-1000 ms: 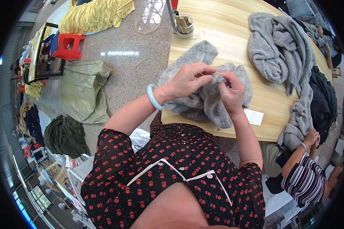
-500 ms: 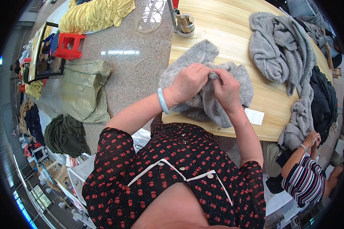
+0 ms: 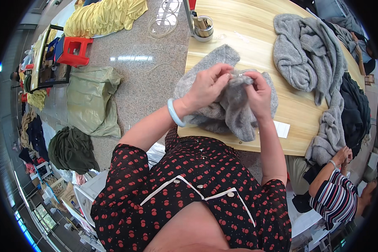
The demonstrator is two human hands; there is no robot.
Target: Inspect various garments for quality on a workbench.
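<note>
A grey fuzzy knit garment (image 3: 240, 110) lies bunched at the near left part of the wooden table, one piece of it stretching away toward the back. Its edge is raised between my two hands. On the left, my left hand (image 3: 208, 87) pinches that edge with thumb and fingertips; a pale blue bangle circles the wrist. My right hand (image 3: 259, 93) grips the same edge from the other side, fingers curled over it. Between the fingertips a small pale spot shows on the knit, too small to name. Lower folds of the garment hang near the table's front edge.
A white card (image 3: 281, 129) lies right of my right forearm. A metal cup with tools (image 3: 203, 29) stands at the table's back left. More grey knitwear (image 3: 304, 54) covers the right side, beside black cloth (image 3: 355, 113). A co-worker in a striped top (image 3: 338, 195) handles knitwear there.
My hands have drawn slightly apart, the right one moving a little to the right. More of the raised knit edge now shows between them.
</note>
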